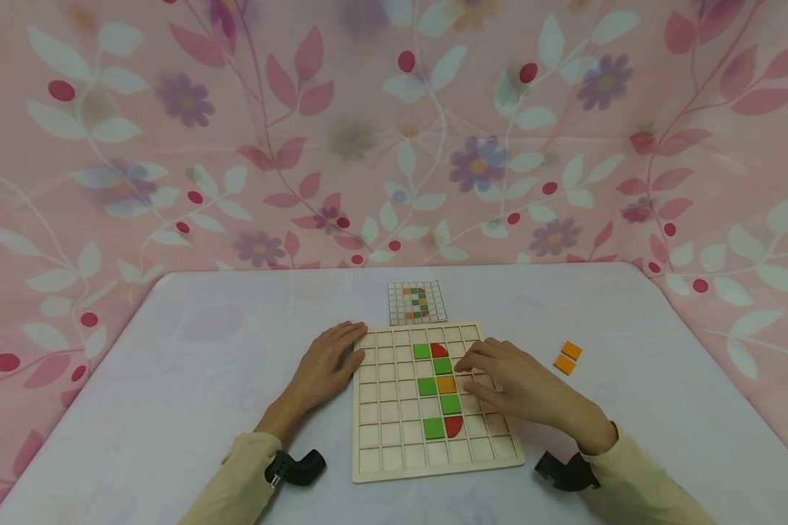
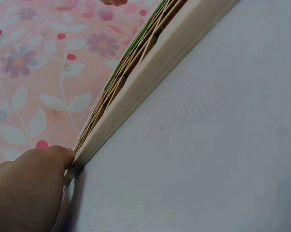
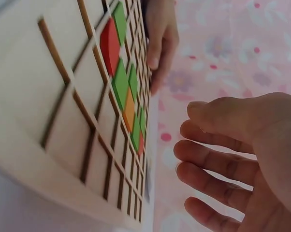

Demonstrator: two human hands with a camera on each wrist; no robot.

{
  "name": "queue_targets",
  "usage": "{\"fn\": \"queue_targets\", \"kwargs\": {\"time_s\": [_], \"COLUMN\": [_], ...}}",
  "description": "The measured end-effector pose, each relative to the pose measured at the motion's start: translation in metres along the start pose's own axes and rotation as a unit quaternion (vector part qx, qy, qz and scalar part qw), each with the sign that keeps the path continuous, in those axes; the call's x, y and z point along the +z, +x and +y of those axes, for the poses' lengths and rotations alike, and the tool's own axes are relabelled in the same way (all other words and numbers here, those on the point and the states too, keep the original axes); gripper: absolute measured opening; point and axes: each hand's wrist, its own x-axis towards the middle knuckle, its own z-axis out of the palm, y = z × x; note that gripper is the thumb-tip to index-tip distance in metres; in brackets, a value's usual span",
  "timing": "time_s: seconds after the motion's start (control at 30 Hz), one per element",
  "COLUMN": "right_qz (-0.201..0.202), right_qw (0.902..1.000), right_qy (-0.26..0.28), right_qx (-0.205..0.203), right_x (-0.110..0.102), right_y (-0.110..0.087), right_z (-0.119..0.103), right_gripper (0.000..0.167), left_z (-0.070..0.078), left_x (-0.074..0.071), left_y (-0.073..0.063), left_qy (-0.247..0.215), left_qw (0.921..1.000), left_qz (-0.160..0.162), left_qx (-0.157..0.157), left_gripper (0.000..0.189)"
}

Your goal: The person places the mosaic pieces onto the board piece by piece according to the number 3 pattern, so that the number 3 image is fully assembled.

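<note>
A wooden grid board [image 1: 390, 456] lies flat on the table. Set in its cells are several green squares [image 1: 449, 404], one orange square [image 1: 446, 384] and two red rounded pieces [image 1: 454, 426]. My left hand [image 1: 328, 364] rests at the board's upper left edge, thumb and fingertips right at the rim; the left wrist view shows the thumb [image 2: 44, 169] against the board's side. Over the right part of the board hovers my right hand [image 1: 515, 379], fingers loosely bent. In the right wrist view those fingers [image 3: 218, 164] are spread with nothing between them.
A small printed grid card [image 1: 397, 299] with a coloured pattern lies just beyond the board. Two orange squares [image 1: 568, 357] lie on the white-covered table [image 1: 171, 408] to the right. Behind the table hangs a pink floral cloth [image 1: 368, 146].
</note>
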Motion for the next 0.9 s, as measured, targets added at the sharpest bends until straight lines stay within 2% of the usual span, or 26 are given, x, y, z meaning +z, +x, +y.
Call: {"fn": "queue_targets", "kwargs": {"time_s": [0.13, 0.27, 0.5, 0.8, 0.9], "right_qz": [0.013, 0.01, 0.022, -0.001, -0.009], "right_qw": [0.9999, 0.9997, 0.998, 0.9971, 0.9962], "right_qy": [-0.007, -0.016, -0.011, 0.009, 0.011], "right_qx": [0.008, 0.015, 0.057, 0.075, 0.085], "right_x": [-0.008, -0.015, -0.024, -0.024, -0.026], "right_y": [-0.002, -0.004, -0.011, -0.018, -0.022], "right_z": [0.012, 0.023, 0.049, 0.068, 0.073], "right_gripper": [0.018, 0.018, 0.02, 0.024, 0.026], "left_z": [-0.001, -0.001, -0.002, -0.001, 0.0], "left_x": [0.001, 0.001, 0.0, -0.001, -0.001], "left_y": [0.001, 0.001, 0.002, 0.001, -0.001], "left_qy": [0.0, -0.004, -0.001, -0.007, -0.006], "left_qw": [1.0, 1.0, 0.9998, 0.9997, 0.9999], "left_qz": [0.003, -0.001, -0.017, -0.017, -0.009], "left_qx": [0.004, 0.0, -0.01, -0.014, -0.007], "left_gripper": [0.045, 0.044, 0.045, 0.045, 0.044]}}
